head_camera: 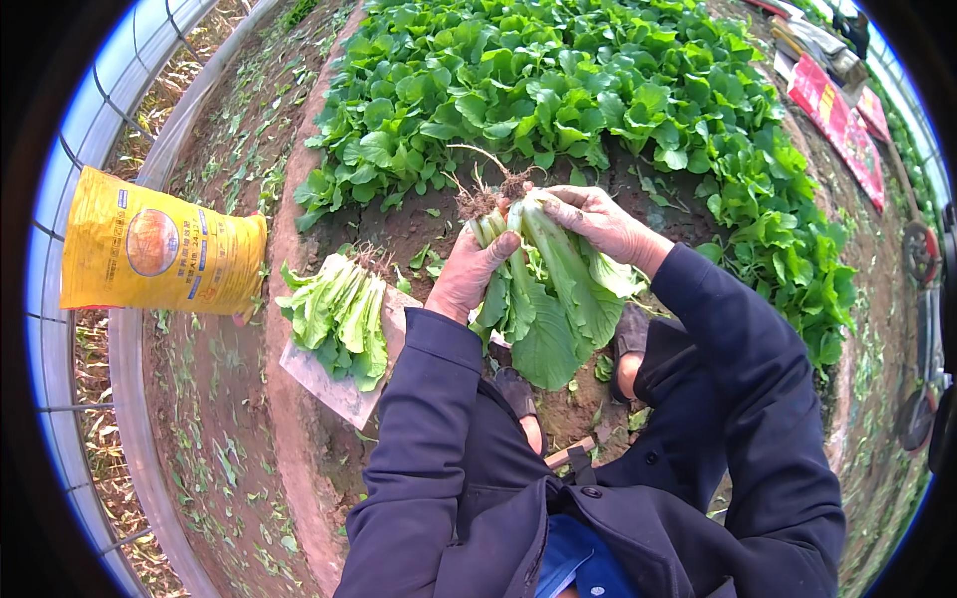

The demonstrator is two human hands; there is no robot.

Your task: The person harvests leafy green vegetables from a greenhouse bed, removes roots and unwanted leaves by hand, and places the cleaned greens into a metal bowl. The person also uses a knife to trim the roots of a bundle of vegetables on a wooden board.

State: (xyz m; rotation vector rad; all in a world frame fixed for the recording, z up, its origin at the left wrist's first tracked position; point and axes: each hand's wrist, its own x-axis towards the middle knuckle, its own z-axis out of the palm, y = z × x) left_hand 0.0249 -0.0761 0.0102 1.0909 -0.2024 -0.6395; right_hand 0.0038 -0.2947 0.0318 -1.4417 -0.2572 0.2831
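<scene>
Both hands are around uprooted leafy green plants, whose leaves hang down toward my feet. My left hand grips several stems just under their soil-covered roots. At the top of a pale, thick stem, my right hand pinches a plant close to its root. To the left, a bunch of pulled greens lies on a flat pale board, with the roots pointing away from me. Bare dark soil shows beyond my hands.
A dense bed of growing greens spreads ahead and along the right. On the left stands a yellow printed sack beside the plastic greenhouse wall. Pink-red printed bags lie at far right, near a wheeled metal frame.
</scene>
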